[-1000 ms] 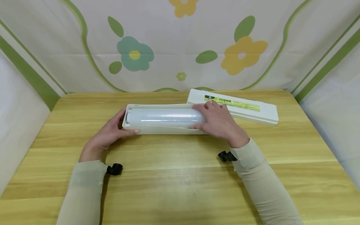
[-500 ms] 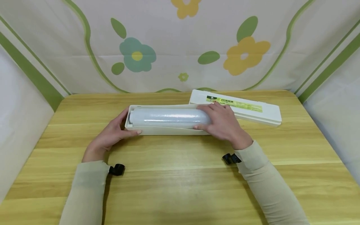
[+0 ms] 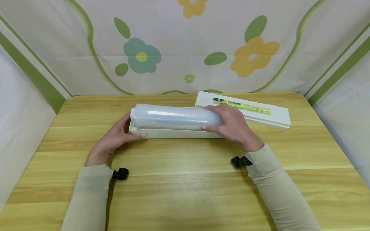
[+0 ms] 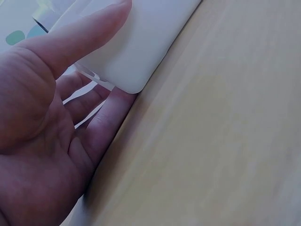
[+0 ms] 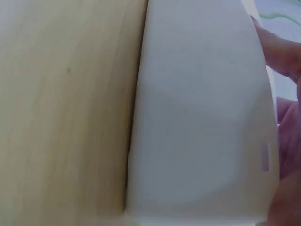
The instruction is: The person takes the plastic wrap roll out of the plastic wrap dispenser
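A roll of cling film [image 3: 173,117] lies tilted over an open white plastic box [image 3: 179,134], its left end raised above the rim. My right hand [image 3: 235,125] grips the roll near its right end, thumb in front and fingers over the back. At the box's left end, my left hand [image 3: 114,136] holds the corner, with the thumb along the front wall. The left wrist view shows that thumb against the box wall [image 4: 136,52] and the other fingers around the end. In the right wrist view, the box's front wall [image 5: 202,113] hides most of the right hand [image 5: 287,56].
Behind the right hand, a white lid [image 3: 276,117] with a yellow-green label lies at an angle on the wooden table [image 3: 179,192]. A flowered cloth [image 3: 173,38] hangs along the table's back edge.
The roll's left end has come up out of the box, raised by my right hand, which has shifted slightly right. My left hand keeps its hold on the box.
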The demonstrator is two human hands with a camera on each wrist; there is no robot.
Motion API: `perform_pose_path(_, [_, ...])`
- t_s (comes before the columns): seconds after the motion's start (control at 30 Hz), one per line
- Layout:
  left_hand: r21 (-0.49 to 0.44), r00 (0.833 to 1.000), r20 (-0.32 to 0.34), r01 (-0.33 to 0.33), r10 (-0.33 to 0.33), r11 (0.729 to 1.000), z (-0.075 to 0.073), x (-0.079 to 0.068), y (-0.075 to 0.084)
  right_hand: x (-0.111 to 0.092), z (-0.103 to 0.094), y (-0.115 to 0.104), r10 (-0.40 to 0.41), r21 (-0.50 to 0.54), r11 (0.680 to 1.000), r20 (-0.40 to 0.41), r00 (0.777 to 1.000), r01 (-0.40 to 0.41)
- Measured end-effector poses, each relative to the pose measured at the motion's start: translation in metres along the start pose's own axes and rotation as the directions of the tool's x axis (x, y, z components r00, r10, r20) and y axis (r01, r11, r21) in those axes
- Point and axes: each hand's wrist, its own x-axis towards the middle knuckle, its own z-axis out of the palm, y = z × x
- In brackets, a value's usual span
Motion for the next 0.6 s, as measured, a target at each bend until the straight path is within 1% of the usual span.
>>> perform_pose_path(0.07, [-0.009, 1.000, -0.005, -0.002, 0.002, 1.000, 0.000, 0.000, -0.001, -0.001, -0.002, 0.000, -0.030, 0.040, 0.999, -0.038, 0.999, 0.032])
perform_pose_path(0.13, [-0.011, 1.000, -0.004, -0.009, 0.009, 1.000, 0.000, 0.001, -0.002, -0.001, -0.005, -0.001, -0.077, 0.060, 0.995, -0.084, 0.994, 0.082])
perform_pose_path(0.23, [-0.007, 1.000, 0.006, -0.014, 0.014, 1.000, -0.001, 0.001, -0.003, -0.002, -0.011, -0.003, -0.147, 0.054, 0.986, -0.152, 0.977, 0.157])
perform_pose_path(0.33, [-0.017, 1.000, 0.016, -0.018, 0.018, 1.000, -0.001, 0.001, -0.004, -0.004, -0.016, -0.005, -0.191, 0.024, 0.980, -0.198, 0.962, 0.199])
perform_pose_path(0.47, [-0.006, 1.000, 0.006, -0.015, 0.015, 1.000, 0.000, 0.001, -0.004, -0.010, -0.021, -0.005, -0.214, -0.005, 0.976, -0.220, 0.952, 0.218])
perform_pose_path(0.6, [0.010, 1.000, -0.002, -0.024, 0.024, 1.000, 0.000, 0.001, -0.003, -0.016, -0.023, -0.004, -0.229, -0.023, 0.973, -0.216, 0.949, 0.230])
